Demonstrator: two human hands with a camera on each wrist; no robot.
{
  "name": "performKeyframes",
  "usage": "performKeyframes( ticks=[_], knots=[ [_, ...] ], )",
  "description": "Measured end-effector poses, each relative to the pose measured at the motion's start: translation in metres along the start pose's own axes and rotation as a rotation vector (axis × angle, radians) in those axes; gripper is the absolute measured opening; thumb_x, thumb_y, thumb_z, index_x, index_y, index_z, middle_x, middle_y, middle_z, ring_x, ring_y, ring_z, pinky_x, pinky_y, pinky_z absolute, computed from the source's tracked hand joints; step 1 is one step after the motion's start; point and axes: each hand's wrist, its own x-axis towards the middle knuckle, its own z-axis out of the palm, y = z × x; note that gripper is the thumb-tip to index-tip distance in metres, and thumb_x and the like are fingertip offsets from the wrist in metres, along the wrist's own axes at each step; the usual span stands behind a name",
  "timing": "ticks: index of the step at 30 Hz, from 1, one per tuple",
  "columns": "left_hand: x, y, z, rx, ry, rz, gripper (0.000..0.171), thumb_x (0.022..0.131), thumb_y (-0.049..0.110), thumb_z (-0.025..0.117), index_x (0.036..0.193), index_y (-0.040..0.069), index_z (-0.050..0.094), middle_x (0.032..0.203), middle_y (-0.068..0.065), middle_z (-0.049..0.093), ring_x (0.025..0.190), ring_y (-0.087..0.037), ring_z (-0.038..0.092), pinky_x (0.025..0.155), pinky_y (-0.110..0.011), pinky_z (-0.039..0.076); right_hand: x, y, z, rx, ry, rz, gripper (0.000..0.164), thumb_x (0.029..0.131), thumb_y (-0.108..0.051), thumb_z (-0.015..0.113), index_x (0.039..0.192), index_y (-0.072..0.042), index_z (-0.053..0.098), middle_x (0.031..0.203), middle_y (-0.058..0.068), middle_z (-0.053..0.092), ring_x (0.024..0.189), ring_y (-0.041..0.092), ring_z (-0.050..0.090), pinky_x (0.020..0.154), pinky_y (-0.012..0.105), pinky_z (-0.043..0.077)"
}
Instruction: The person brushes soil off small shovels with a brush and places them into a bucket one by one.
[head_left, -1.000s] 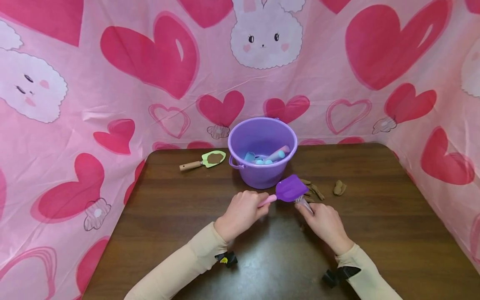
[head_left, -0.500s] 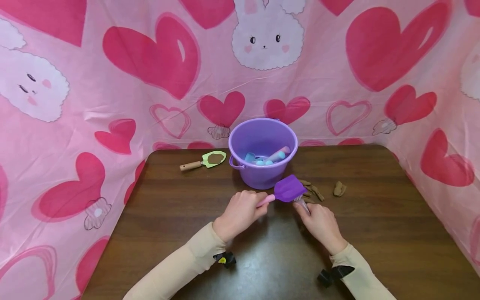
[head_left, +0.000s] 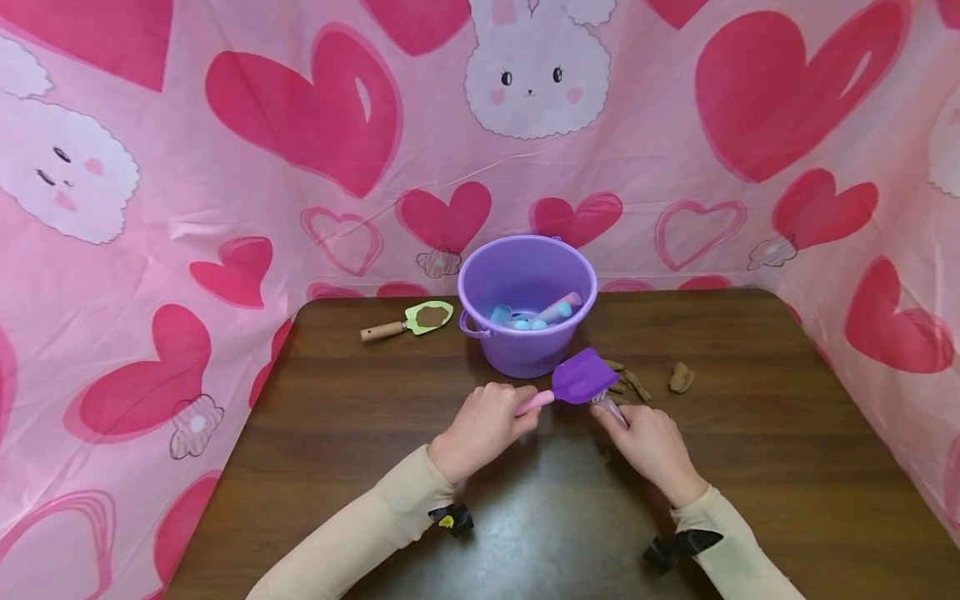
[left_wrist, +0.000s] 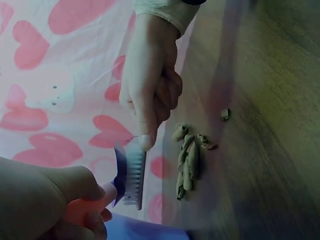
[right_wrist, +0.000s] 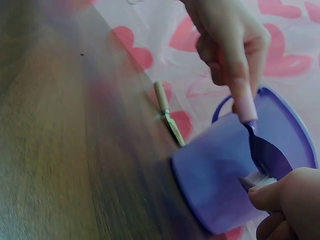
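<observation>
My left hand [head_left: 483, 421] grips the pink handle of a toy shovel, whose purple blade [head_left: 583, 377] is held above the table just in front of the purple bucket [head_left: 525, 354]. In my right hand [head_left: 651, 442] is a small brush with a thin handle. The left wrist view shows its white bristles [left_wrist: 134, 175] facing the blade and touching or very close to it. Thin brown pieces [left_wrist: 191, 162], like clay or dried pods, lie on the table behind the brush. Another brown lump [head_left: 681, 377] rests farther right.
Inside the bucket lie several blue and pink toys [head_left: 551, 312]. To its left is a green trowel [head_left: 429, 316] with a wooden handle and a brown patch on its blade. A pink heart-patterned cloth [head_left: 630, 167] hangs around the dark wooden table [head_left: 360, 400].
Both hands shifted slightly left, then back right. The right hand with the brush moved a little more than the left. Both keep their hold, and the brown pieces stay in place.
</observation>
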Motion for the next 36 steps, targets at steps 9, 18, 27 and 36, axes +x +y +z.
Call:
performKeyframes(
  ticks=[9, 18, 27, 36],
  knots=[
    [-0.001, 0.005, 0.0, -0.022, -0.025, -0.012, 0.024, 0.094, 0.016, 0.074, 0.077, 0.015, 0.058, 0.06, 0.009, 0.035, 0.054, -0.01, 0.042, 0.052, -0.024, 0.036, 0.0, 0.01, -0.006, -0.008, 0.025, 0.025, 0.052, 0.101, -0.038, 0.067, 0.06, -0.015, 0.046, 0.055, -0.005, 0.038, 0.052, 0.017, 0.042, 0.051, 0.034, 0.032],
    [-0.001, 0.007, 0.002, 0.004, 0.023, -0.011, 0.02, 0.095, 0.018, 0.075, 0.08, 0.014, 0.063, 0.06, 0.007, 0.043, 0.054, -0.012, 0.046, 0.053, -0.026, 0.04, 0.0, 0.005, -0.002, -0.032, -0.022, 0.005, 0.051, 0.1, -0.039, 0.068, 0.06, -0.014, 0.048, 0.054, -0.005, 0.04, 0.049, 0.015, 0.041, 0.049, 0.032, 0.032],
    [-0.001, 0.009, 0.001, -0.006, -0.019, -0.023, 0.015, 0.096, 0.018, 0.074, 0.085, 0.013, 0.066, 0.061, 0.008, 0.039, 0.055, -0.011, 0.044, 0.053, -0.026, 0.038, -0.001, 0.002, -0.001, -0.013, -0.04, -0.006, 0.051, 0.099, -0.04, 0.069, 0.06, -0.014, 0.049, 0.054, -0.005, 0.042, 0.048, 0.013, 0.042, 0.048, 0.031, 0.032],
    [-0.003, 0.007, 0.001, -0.011, -0.023, -0.03, 0.02, 0.096, 0.019, 0.074, 0.081, 0.014, 0.062, 0.061, 0.008, 0.037, 0.055, -0.011, 0.044, 0.054, -0.026, 0.04, 0.001, 0.012, -0.012, -0.017, -0.007, 0.037, 0.053, 0.1, -0.041, 0.067, 0.06, -0.014, 0.047, 0.054, -0.005, 0.039, 0.049, 0.016, 0.041, 0.049, 0.032, 0.031]
  ],
)
